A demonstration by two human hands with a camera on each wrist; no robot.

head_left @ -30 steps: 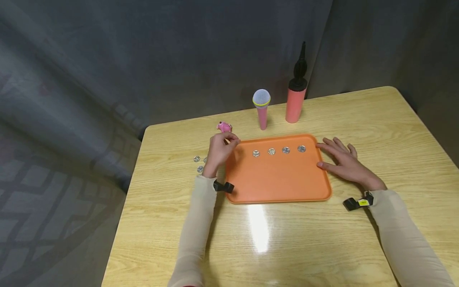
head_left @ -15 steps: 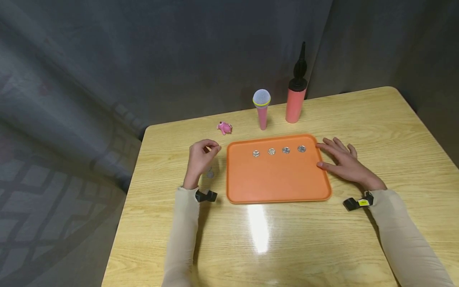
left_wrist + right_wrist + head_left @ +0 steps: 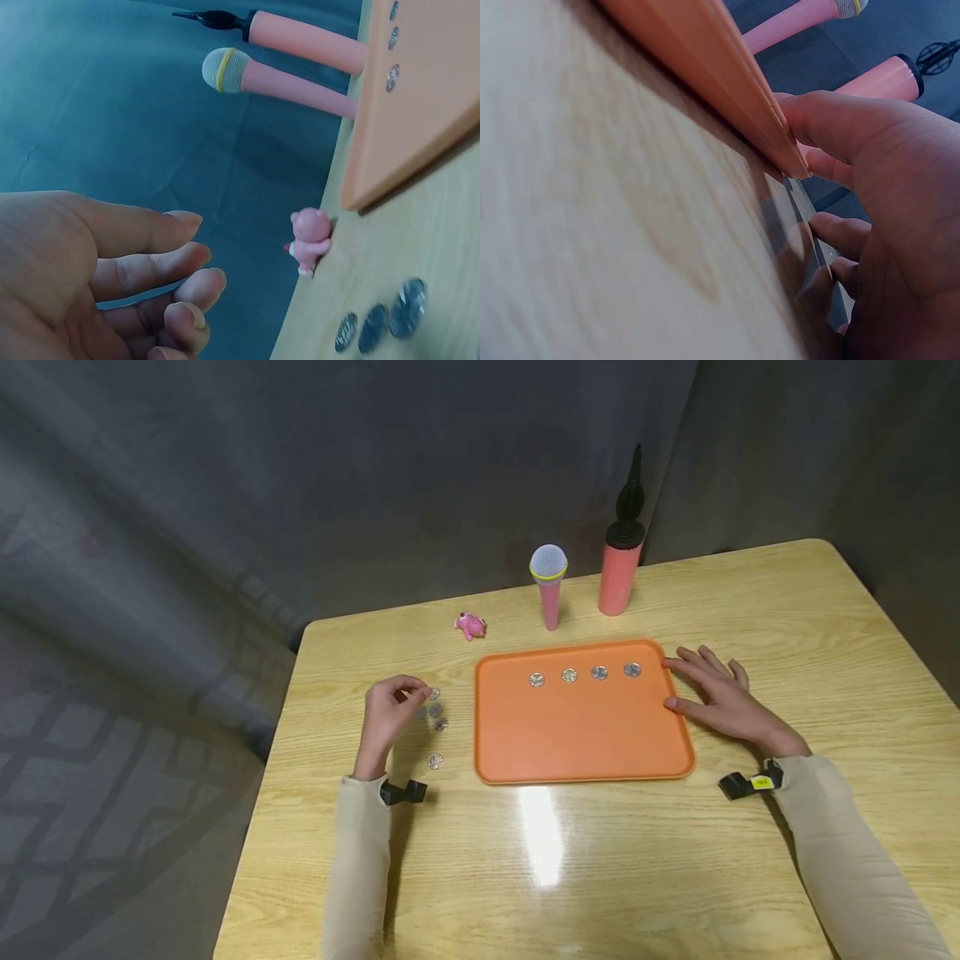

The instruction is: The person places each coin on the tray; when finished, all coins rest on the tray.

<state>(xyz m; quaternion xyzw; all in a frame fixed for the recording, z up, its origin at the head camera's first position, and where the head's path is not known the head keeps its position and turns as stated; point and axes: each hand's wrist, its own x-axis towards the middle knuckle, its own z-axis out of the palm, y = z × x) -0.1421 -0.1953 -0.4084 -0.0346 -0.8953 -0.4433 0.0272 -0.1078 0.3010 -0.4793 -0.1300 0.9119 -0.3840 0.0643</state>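
My left hand (image 3: pixel 386 718) is over the loose silver coins (image 3: pixel 441 725) left of the orange tray (image 3: pixel 577 727). Its thumb and index finger come close together beside the farthest coins. The left wrist view shows the fingers (image 3: pixel 150 274) loosely bent, with nothing between them. On the tray, several silver coins (image 3: pixel 569 676) form a row along the far side. At the tray's right edge, my right hand (image 3: pixel 716 697) has its fingers spread, thumb and index finger touching the rim (image 3: pixel 780 124). Part of the coin group is hidden behind the left hand.
A small pink bear figure (image 3: pixel 470 626) lies beyond the tray's far left corner. Behind the tray stand a pink toy microphone (image 3: pixel 550 602) and a pink hand pump (image 3: pixel 618 577) with a black nozzle. A dark curtain (image 3: pixel 450 485) hangs past the table's far edge.
My left hand has moved from the tray's far left corner leftward and nearer to the loose coins, uncovering the pink figure. The right hand stays at the tray's edge.
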